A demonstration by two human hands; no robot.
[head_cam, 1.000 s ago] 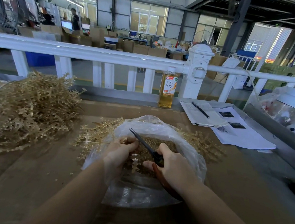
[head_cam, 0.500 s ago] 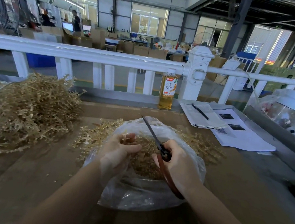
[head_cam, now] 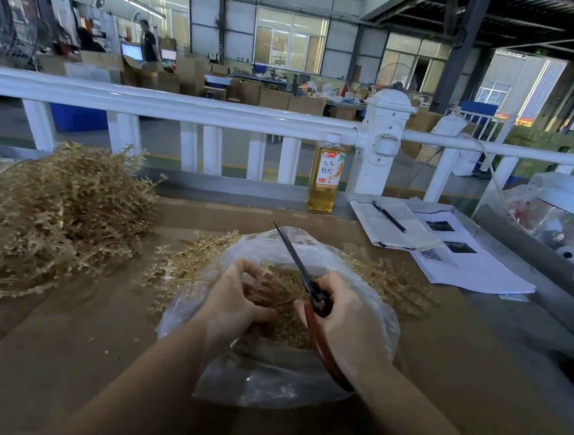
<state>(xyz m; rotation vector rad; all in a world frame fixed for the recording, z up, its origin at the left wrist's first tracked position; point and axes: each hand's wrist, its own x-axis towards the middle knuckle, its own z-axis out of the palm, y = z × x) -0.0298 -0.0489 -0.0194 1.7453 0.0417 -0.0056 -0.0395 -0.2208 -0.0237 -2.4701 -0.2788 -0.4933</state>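
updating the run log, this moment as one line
left hand: in bag among sprigs, grip unclear | right hand: grips scissors, tip pointing away | bag: open on table

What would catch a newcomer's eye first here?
The long dark-bladed scissors with red-brown handles, gripped blades-up in the right hand over a clear plastic bag at centre, where the left hand reaches in. At left, a big heap of tan branching sprigs lies on the brown table.
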